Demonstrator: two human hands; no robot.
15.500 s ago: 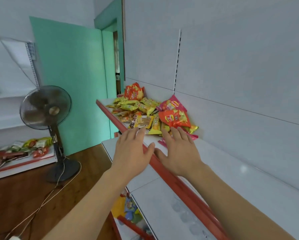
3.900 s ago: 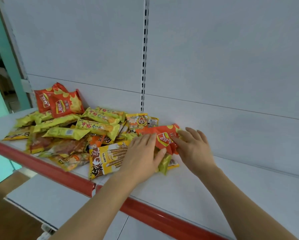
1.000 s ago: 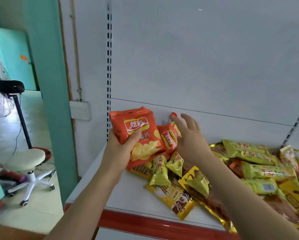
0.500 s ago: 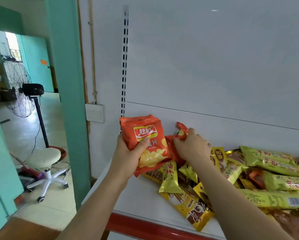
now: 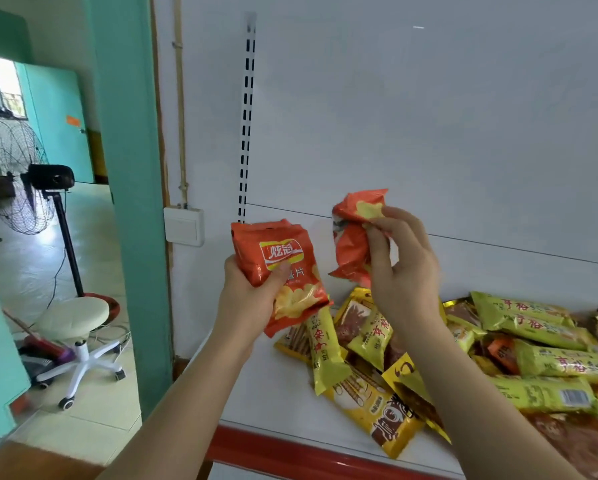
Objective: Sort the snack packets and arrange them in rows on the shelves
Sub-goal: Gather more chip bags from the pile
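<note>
With the left hand point(image 5: 249, 303) gripping one orange crisp packet point(image 5: 280, 268) and the right hand point(image 5: 401, 268) pinching a crumpled second packet point(image 5: 351, 244) above the shelf point(image 5: 277, 403), that loose pinch could, I reckon, let it drop into the unsorted pile point(image 5: 481, 358).

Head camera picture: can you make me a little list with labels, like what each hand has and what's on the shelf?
left hand: left hand grips an orange chip packet, held upright
right hand: right hand pinches a second orange chip packet, lifted above the pile
shelf: white shelf with a red front edge
pile: yellow snack packets heaped unsorted at the right
beside shelf: white stool, standing fan
</note>
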